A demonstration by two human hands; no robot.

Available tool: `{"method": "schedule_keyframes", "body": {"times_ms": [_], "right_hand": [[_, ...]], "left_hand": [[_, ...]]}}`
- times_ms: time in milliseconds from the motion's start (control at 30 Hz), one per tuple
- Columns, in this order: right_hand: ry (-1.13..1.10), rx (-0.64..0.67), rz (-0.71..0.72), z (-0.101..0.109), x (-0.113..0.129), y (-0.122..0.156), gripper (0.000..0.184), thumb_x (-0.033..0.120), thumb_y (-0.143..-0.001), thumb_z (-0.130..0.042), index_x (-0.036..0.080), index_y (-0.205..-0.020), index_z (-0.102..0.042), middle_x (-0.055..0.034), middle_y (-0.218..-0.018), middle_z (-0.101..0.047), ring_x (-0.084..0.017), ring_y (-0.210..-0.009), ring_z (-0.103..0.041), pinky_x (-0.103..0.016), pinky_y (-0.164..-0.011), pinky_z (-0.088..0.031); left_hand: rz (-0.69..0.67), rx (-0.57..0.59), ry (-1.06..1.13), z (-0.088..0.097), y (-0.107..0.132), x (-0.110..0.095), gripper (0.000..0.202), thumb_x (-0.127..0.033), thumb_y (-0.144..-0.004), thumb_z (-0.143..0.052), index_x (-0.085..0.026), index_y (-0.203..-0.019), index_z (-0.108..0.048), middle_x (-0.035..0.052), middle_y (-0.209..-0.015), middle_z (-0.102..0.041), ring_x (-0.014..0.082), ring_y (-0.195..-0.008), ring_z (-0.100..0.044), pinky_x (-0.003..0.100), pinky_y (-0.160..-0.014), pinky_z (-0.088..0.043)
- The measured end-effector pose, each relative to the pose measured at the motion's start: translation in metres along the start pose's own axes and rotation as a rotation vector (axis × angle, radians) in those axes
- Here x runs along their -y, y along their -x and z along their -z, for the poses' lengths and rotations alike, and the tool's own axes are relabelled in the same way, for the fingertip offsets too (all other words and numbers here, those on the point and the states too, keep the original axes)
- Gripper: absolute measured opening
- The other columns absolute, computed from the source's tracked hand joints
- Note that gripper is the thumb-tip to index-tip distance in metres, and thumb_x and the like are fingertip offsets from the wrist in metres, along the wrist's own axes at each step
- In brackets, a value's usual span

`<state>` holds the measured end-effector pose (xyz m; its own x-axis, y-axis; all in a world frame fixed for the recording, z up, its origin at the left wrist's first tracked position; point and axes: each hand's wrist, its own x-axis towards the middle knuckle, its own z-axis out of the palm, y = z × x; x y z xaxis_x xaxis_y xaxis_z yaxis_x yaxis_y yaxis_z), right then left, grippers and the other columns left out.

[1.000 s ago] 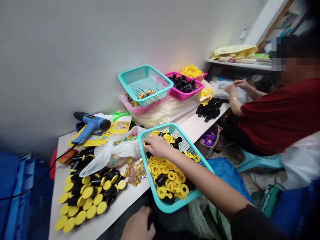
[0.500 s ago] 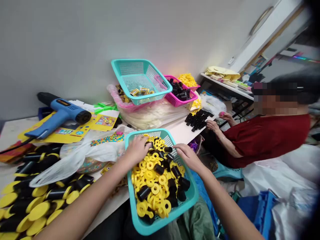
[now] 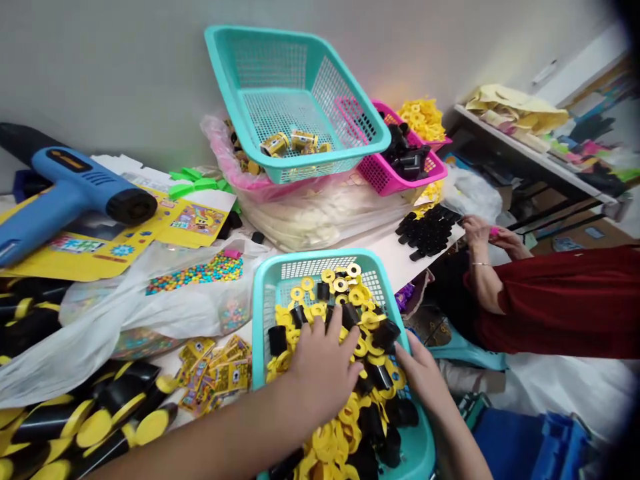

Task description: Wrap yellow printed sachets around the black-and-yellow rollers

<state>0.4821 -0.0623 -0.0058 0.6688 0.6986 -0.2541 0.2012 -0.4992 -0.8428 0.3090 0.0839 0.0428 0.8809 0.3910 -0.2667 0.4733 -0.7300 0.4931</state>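
A teal plastic basket (image 3: 259, 313) in front of me holds a heap of yellow ring-shaped plastic pieces with tabs (image 3: 327, 443) and short black cylinders (image 3: 277, 340). My left hand (image 3: 325, 363) lies over the middle of the heap, palm down, fingers spread and touching the pieces. No piece is visibly gripped in it. At the basket's right side, my right hand (image 3: 427, 377) is on the rim, one digit inside and the rest over the outer side; its palm side is hidden.
A second teal basket (image 3: 300, 100) with a few gold cylinders sits on a plastic-wrapped stack behind. Pink baskets (image 3: 400, 180) stand beside it. At left are a blue heat gun (image 3: 85, 183), a bag of coloured beads (image 3: 200, 273) and black-yellow cylinders (image 3: 55, 420). A co-worker (image 3: 565, 300) sits at right.
My left hand has moved from the basket's far left rim down onto the middle of the heap. The right hand has slid nearer along the right rim. The view has come closer.
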Motion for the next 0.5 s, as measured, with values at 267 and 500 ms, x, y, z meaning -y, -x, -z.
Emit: {"method": "schedule_keyframes", "body": {"times_ms": [267,500], "right_hand": [[-0.087,-0.009,-0.093,0.018,0.000,-0.008,0.049,0.049,-0.074,-0.064,0.020,-0.113,-0.061,-0.0069,-0.104,-0.069,-0.028,-0.099,-0.061,-0.036,-0.086,-0.048],[-0.182,-0.008,-0.150,0.027,-0.002,-0.014,0.047,0.047,-0.072,-0.067,0.021,-0.111,-0.061,-0.0060,-0.105,-0.069,-0.027,-0.093,-0.065,-0.034,-0.079,-0.052]], "left_hand": [[-0.042,-0.007,0.016,-0.024,-0.010,-0.022,0.060,-0.031,-0.085,-0.053,-0.022,-0.141,-0.036,0.0153,-0.150,-0.030,0.0510,-0.127,-0.032,0.069,-0.096,-0.028],[-0.090,-0.017,0.037,-0.024,-0.006,-0.026,0.056,-0.033,-0.086,-0.052,-0.026,-0.139,-0.039,0.0107,-0.151,-0.029,0.0478,-0.134,-0.022,0.070,-0.104,-0.016]]}}
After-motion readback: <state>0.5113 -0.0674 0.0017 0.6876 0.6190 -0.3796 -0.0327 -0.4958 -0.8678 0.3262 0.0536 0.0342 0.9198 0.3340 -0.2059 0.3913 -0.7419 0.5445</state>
